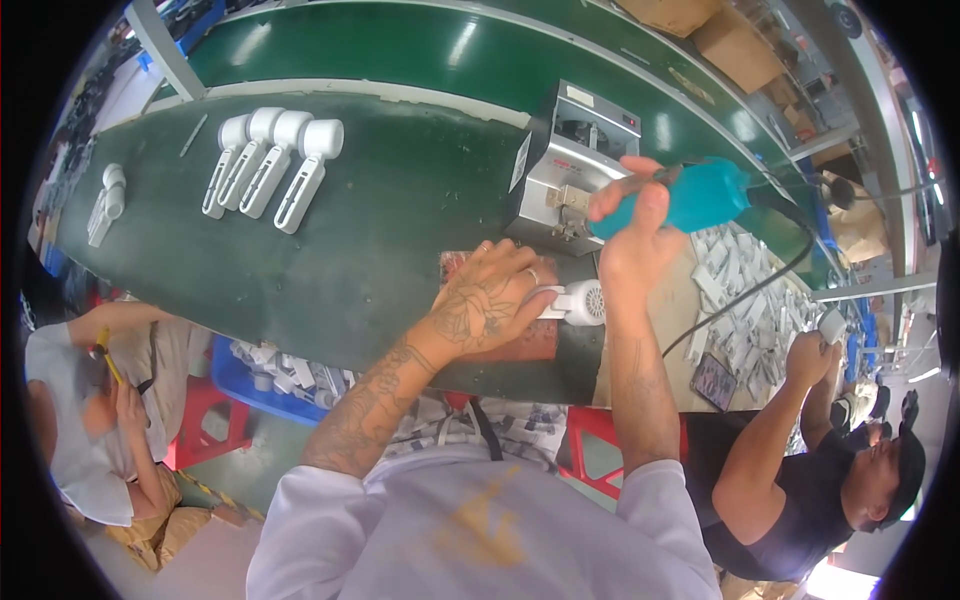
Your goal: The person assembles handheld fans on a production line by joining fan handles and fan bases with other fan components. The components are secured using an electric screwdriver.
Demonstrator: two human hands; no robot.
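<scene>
My left hand [492, 292] is closed around a white handheld fan [587, 302] whose round grilled head sticks out past my thumb. Most of the fan's handle is hidden under my fingers. Beneath it lies a reddish-brown pad [528, 345] on the dark green bench. My right hand [638, 228] grips a teal electric screwdriver [700, 198], held sideways with its black cord trailing to the right. The driver's front end is by a grey metal screw feeder [570, 170]; its tip is partly hidden, so I cannot tell whether it touches the feeder.
Several white fans [292, 165] lie in a row at the back left, with a smaller group [108, 205] farther left. White parts [750, 290] and a phone [713, 381] cover the right side. A blue bin [232, 375] stands below the bench. People [810, 490] work on both sides.
</scene>
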